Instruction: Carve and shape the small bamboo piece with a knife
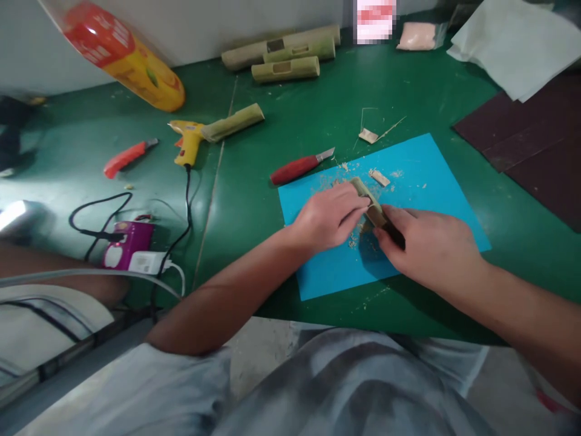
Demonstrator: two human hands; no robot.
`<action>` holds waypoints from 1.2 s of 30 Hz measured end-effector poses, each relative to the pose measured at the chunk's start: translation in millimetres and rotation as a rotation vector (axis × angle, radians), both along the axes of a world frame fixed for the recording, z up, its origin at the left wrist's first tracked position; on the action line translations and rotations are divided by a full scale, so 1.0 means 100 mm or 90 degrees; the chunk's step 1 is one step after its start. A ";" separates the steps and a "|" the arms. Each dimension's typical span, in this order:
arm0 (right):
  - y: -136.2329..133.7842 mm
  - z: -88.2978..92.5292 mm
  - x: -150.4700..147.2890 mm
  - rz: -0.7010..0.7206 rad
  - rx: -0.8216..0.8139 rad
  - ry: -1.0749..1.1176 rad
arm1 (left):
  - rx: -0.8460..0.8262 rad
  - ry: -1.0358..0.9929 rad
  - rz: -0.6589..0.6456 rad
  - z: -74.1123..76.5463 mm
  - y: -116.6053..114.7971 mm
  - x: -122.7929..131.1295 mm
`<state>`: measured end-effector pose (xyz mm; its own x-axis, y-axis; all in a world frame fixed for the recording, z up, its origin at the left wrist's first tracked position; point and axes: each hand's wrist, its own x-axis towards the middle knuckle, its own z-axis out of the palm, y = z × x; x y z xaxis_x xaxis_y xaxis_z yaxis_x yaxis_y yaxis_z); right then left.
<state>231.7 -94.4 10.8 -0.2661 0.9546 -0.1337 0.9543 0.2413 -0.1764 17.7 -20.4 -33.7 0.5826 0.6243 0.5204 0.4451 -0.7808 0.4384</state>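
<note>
A short bamboo tube (pixel 374 214) with a cut-out in its side lies tilted between my two hands, over a sheet of blue paper (pixel 318 281). My right hand (pixel 433 242) grips its near end between thumb and fingers. Closed around the far part is my left hand (pixel 329 215), its fingertips at the cut-out. Pale shavings and a bamboo chip (pixel 379 178) are scattered on the paper around the tube. Just beyond my left hand, a red-handled carving knife (pixel 297 169) rests at the paper's edge, blade pointing right.
Notched bamboo tubes (pixel 285 70) lie at the back of the green table. To the left are a yellow glue gun (pixel 189 142) with its cord, an orange cutter (pixel 127 158), a purple power strip (pixel 131 239) and an orange drink bottle (pixel 131 60). Dark brown sheets (pixel 531 145) lie at right.
</note>
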 end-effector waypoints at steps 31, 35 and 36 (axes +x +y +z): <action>-0.01 0.00 0.01 0.003 -0.003 0.001 | 0.012 -0.007 0.014 -0.01 -0.01 -0.01; 0.00 0.00 0.01 0.006 -0.006 -0.004 | 0.011 -0.009 0.017 0.00 -0.03 0.01; 0.00 0.00 0.01 0.007 -0.007 -0.005 | 0.014 0.000 0.009 0.01 -0.03 0.01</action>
